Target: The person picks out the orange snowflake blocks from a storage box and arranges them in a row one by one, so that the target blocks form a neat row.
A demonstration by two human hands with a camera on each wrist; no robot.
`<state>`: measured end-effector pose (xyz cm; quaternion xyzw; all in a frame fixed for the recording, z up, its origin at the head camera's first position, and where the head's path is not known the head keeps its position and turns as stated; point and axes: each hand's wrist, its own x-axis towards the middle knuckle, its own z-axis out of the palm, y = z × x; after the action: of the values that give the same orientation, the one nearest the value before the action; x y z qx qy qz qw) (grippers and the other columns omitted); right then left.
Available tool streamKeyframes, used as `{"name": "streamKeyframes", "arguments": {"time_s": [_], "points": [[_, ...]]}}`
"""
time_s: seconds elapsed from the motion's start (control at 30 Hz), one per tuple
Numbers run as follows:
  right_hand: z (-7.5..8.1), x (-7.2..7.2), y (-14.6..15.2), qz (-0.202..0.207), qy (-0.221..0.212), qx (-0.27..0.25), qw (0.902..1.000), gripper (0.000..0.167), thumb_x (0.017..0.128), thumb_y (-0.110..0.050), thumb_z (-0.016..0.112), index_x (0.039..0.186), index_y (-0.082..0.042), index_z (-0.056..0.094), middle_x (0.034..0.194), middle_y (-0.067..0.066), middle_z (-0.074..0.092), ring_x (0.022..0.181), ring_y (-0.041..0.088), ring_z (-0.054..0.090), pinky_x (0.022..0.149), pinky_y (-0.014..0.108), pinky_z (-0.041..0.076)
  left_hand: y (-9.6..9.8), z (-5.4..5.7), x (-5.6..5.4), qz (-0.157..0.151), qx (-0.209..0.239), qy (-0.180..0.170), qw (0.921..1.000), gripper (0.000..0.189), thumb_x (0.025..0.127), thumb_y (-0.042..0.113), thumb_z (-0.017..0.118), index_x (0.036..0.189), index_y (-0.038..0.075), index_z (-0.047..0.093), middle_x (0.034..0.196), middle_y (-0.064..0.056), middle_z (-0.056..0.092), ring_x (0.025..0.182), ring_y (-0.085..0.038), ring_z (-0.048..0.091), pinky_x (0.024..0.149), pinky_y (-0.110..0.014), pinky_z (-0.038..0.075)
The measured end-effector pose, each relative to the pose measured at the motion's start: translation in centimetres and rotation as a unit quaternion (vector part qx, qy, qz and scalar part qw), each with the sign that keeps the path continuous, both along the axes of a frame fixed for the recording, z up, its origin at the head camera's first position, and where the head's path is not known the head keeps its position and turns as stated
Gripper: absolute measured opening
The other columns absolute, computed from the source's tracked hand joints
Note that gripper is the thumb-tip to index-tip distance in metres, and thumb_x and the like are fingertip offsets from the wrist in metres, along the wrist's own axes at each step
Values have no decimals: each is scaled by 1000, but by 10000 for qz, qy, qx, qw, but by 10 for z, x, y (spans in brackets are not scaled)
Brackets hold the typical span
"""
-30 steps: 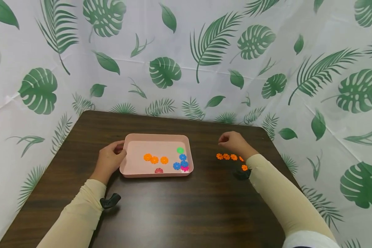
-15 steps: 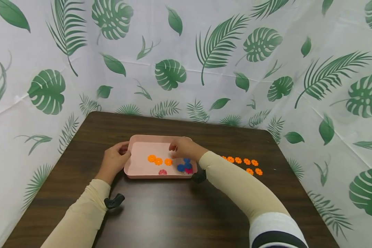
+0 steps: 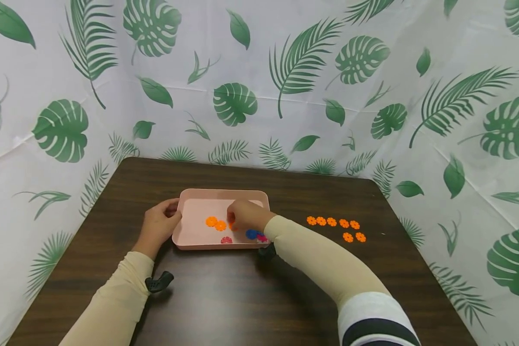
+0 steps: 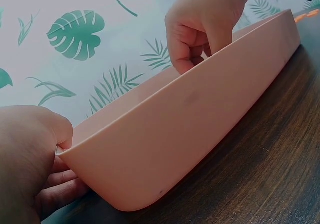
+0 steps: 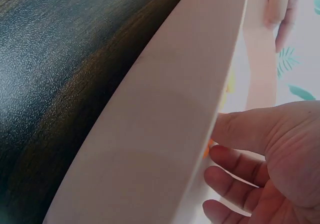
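Observation:
My left hand [image 3: 159, 222] holds the pink tray [image 3: 193, 206] at its left end; in the left wrist view, its thumb lies over the rim and its fingers are outside. My right hand [image 3: 247, 215] reaches down into the tray, fingers bent, at an orange flower-shaped disc [image 5: 207, 148]. The tray wall partly hides those fingertips, so a firm grip on the disc is unclear. Two more orange discs [image 3: 216, 223] lie to the left in the tray. A red disc [image 3: 227, 240], a blue disc [image 3: 251, 234] and a magenta disc [image 3: 262, 238] lie near the front wall.
On the dark wooden table [image 3: 225, 298], right of the tray, several orange discs [image 3: 332, 221] form a row, with two more [image 3: 353, 237] in front. A leaf-patterned cloth [image 3: 302, 110] hangs behind. Black wrist devices [image 3: 159, 282] sit on both wrists.
My right hand has moved left from above the table discs, over the tray, then down to the orange disc. The left hand stays on the tray's end.

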<state>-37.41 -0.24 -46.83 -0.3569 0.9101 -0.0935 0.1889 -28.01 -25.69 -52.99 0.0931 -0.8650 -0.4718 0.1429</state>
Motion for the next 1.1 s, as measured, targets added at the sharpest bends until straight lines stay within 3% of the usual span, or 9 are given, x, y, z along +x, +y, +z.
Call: {"name": "streamKeyframes", "arguments": {"time_s": [0.4,0.6,0.83,1.1], "points": [[6,7,3,133,27,-123,9998,18,87,-13,84,99,-16,70,87,-5,64,85,15,57,88,24,52,2,1,3,-21,-35,-82,10000,45,95,16,61,138,2,64,115,-21,72,104,-34,67,92,-49,54],[14,0,9,80,117,-235,9996,12,89,-9,80,95,-17,74,89,-5,65,87,15,58,86,25,52,2,3,3,23,-2,-61,10000,45,95,15,61,138,2,64,114,-21,72,105,-35,67,92,-49,53],[28,-16,45,-633,-20,-970,9933,7,92,-11,79,95,-16,75,91,-2,69,84,18,62,77,25,57,2,4,3,-13,-187,16,9998,44,95,15,62,136,1,65,113,-21,73,103,-34,68,90,-47,53],[48,-32,130,-1809,-303,-1658,9689,9,92,-9,76,101,-10,77,95,5,73,77,23,69,72,35,61,1,0,2,36,-127,64,9999,43,95,15,62,135,1,66,111,-20,73,101,-33,67,85,-39,53]]}}
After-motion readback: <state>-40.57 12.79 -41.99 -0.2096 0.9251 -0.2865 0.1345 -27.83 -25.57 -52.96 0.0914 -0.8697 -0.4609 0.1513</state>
